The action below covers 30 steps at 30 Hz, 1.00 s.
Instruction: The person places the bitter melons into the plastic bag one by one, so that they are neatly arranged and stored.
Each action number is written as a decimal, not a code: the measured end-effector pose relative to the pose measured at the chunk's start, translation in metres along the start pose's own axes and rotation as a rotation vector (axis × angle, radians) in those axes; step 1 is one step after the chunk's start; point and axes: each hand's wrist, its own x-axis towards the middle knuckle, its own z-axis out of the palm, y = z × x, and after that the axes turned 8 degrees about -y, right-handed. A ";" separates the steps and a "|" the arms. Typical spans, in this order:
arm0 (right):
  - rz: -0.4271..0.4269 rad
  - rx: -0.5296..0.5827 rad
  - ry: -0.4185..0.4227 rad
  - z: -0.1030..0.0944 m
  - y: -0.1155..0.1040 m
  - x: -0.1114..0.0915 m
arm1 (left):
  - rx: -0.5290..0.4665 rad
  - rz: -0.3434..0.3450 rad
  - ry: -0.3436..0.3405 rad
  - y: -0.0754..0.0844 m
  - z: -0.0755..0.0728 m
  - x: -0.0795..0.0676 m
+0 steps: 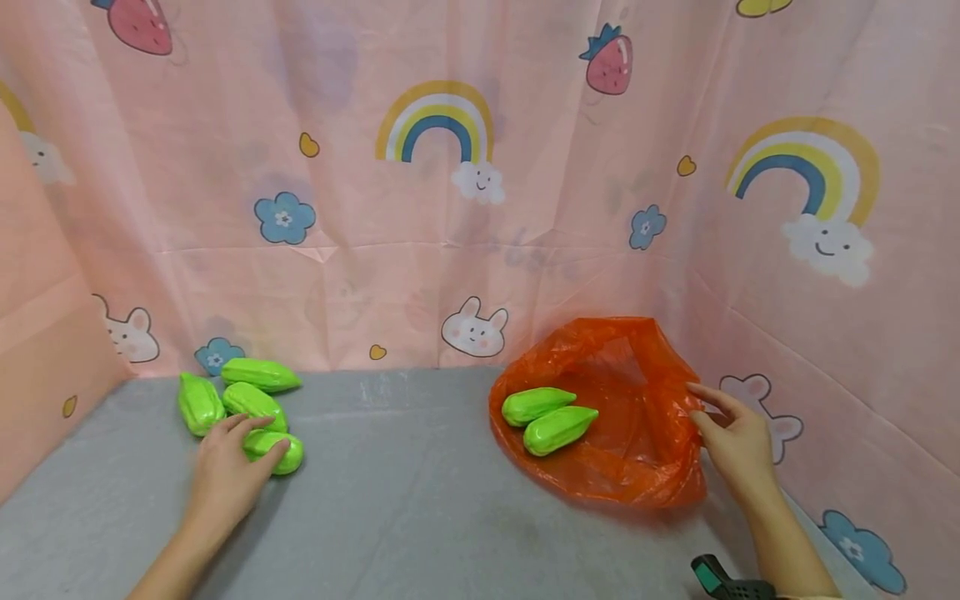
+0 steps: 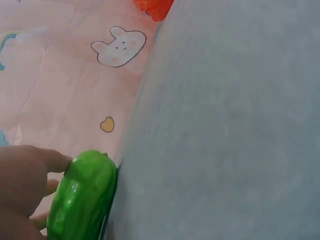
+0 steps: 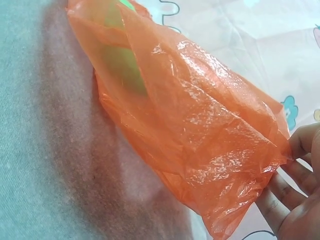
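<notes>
So the green vegetable (image 1: 290, 457) in play is on the surface (image 1: 397, 475), well to the left of the orange bag (image 1: 622, 485); the left hand (image 1: 229, 468) is on it, fingers and thumb drawn in narrow around its sides; can't tell how firm that hold is; looks to me like the pick-up step, with the lift not done yet.

Three other green vegetables (image 1: 255, 403) are bunched with it, also well left of the bag; two loose ones (image 1: 560, 430) lie side by side inside the bag, over at its left part, and the right wrist view shows green through the plastic.

The right hand (image 1: 742, 439) is at the bag's right edge, fingers pinching the plastic; the mouth gapes wide; pink curtain (image 1: 360, 292) hangs behind the bag and along its right side.

Next move, imo, calls for a secure lift and a carry rightward to the bag, while the right fingers keep that edge up; main risk is the thin plastic sagging shut.
</notes>
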 end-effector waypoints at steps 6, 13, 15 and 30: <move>-0.004 -0.009 -0.001 0.001 0.001 0.000 | -0.098 0.041 -0.094 0.000 0.005 0.002; -0.015 -0.025 -0.009 -0.004 0.009 -0.004 | -0.148 -0.056 -0.213 0.005 0.007 0.010; -0.027 -0.034 0.002 -0.006 0.011 -0.004 | -0.148 -0.107 -0.202 0.008 0.007 0.012; -0.013 -0.032 -0.012 0.002 0.003 -0.001 | -0.369 -0.090 -0.364 0.005 0.005 0.012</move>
